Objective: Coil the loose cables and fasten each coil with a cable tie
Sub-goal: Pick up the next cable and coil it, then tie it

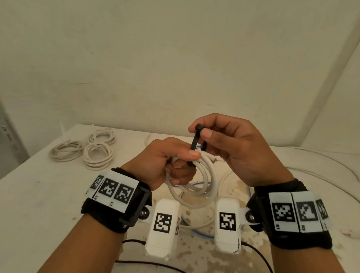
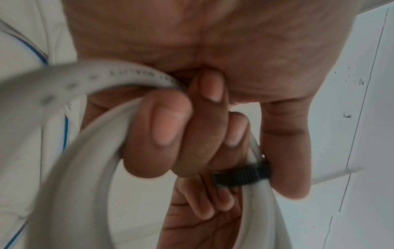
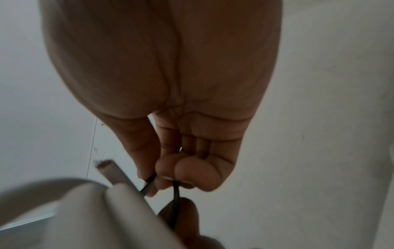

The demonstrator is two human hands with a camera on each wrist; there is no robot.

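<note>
White coil hangs above the desk, gripped in your left hand; your right hand pinches the black tie looped round it. Next, I judge, feed the tail through and cinch.

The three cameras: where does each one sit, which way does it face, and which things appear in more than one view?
Head: worn on the head, facing forward and down at the table; shows both forearms, the left hand gripping the white cable coil, the right hand pinching the black cable tie.
Left wrist: looks along the left palm at its curled fingers around the coil.
Right wrist: looks along the right palm at its fingertips.
Shared: coil and tie appear in all three.
</note>
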